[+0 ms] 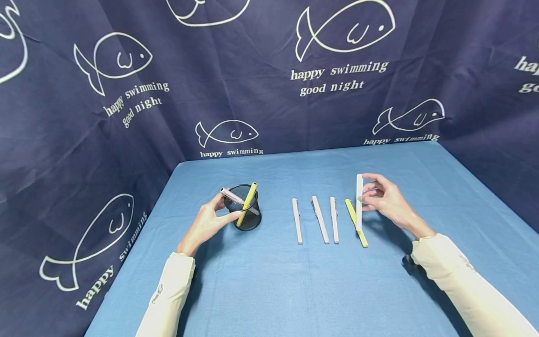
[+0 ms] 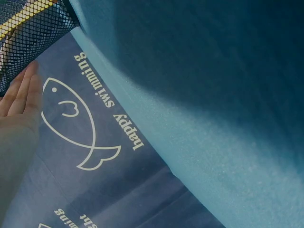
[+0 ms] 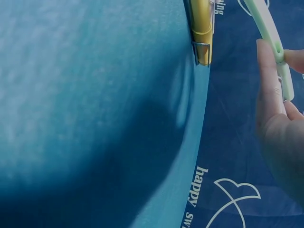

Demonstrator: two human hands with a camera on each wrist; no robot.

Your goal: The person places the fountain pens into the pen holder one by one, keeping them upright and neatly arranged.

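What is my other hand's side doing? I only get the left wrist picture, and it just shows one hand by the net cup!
Observer: The right hand is holding a pale pen.
Operator: Ooh! Are more pens lying around?
Observer: Yes, three light pens and one yellow pen lie on the blue table.
Operator: And where's my cup, next to all those?
Observer: In the head view, the cup is to the left of all four.
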